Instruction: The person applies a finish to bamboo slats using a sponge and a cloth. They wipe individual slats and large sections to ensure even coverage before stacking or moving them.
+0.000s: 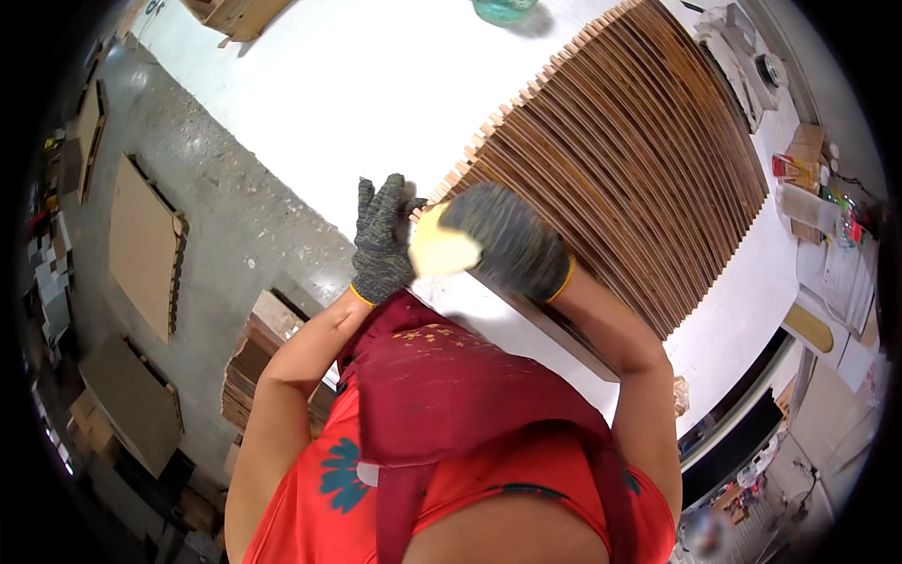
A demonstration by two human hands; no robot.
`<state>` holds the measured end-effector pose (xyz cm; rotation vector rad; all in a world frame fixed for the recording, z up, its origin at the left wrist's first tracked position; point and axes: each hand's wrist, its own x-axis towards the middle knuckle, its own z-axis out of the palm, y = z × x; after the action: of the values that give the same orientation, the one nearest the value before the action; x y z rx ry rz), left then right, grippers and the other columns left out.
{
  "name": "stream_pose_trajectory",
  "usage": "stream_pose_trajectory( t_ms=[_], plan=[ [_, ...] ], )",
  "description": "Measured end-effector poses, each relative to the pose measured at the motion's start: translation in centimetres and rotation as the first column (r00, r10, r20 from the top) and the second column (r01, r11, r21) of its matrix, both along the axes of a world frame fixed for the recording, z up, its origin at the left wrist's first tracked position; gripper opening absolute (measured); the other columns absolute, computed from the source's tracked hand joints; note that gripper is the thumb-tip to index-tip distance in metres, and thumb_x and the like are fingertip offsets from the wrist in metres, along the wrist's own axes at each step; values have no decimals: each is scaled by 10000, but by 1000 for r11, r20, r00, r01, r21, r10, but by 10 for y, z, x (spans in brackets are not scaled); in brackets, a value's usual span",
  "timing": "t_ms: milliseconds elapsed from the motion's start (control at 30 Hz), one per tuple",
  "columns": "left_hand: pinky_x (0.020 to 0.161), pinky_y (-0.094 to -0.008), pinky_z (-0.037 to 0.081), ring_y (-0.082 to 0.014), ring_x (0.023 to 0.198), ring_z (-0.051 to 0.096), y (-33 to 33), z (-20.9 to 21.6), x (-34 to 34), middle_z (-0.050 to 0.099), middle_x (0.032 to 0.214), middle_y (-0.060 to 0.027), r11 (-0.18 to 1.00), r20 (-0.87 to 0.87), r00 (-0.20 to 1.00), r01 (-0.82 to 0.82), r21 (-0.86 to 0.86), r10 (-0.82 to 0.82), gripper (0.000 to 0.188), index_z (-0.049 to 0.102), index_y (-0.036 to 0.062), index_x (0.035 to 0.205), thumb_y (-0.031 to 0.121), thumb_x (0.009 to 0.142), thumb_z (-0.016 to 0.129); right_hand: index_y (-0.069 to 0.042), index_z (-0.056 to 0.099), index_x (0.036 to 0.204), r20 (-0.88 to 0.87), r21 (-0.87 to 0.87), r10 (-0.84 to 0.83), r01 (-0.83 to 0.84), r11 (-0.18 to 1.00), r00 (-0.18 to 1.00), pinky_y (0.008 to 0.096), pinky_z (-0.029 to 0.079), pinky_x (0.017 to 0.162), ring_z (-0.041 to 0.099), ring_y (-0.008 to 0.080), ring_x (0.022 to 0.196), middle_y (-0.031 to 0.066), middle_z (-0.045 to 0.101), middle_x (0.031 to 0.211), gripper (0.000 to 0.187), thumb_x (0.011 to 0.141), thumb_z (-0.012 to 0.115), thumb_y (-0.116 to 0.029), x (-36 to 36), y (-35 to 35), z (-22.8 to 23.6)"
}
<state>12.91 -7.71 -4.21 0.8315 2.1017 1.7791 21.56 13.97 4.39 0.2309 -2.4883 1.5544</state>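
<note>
Cardboard box (246, 13), far left on tabletop (329, 94) | translucent green vessel (505, 9), far side | tan panel (141, 249), left, over grey floor (230, 202)

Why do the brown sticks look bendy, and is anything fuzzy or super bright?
In the head view, the brown wooden strips look bowed, likely from the fisheye lens; the white tabletop there glares; also in the head view, the right gloved hand and its pale yellow piece look smeared, probably by motion, while the left gloved hand is crisper.
</note>
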Motion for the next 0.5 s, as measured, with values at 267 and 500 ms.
stream_pose_trajectory(
  t_ms=[267,500],
  plan=[
    [1193,-435,225,-215,1224,570,-5,18,-5,509,1411,-145,988,-304,951,14,-152,-60,984,367,-15,1454,225,666,905,-3,610,1121,7,560,-842,695,451,540,345,567,769,666,226,884,134,679,1019,311,839,723,-69,-2,175,31],
    [1197,-513,93,-264,1138,634,-7,7,-8,568,1332,-158,963,-356,930,-7,-268,-92,977,353,-10,1452,430,719,827,-83,590,1196,8,130,80,-81,988,997,364,490,985,592,222,1101,95,633,1178,384,842,736,-116,-14,-1,8]
  ],
)
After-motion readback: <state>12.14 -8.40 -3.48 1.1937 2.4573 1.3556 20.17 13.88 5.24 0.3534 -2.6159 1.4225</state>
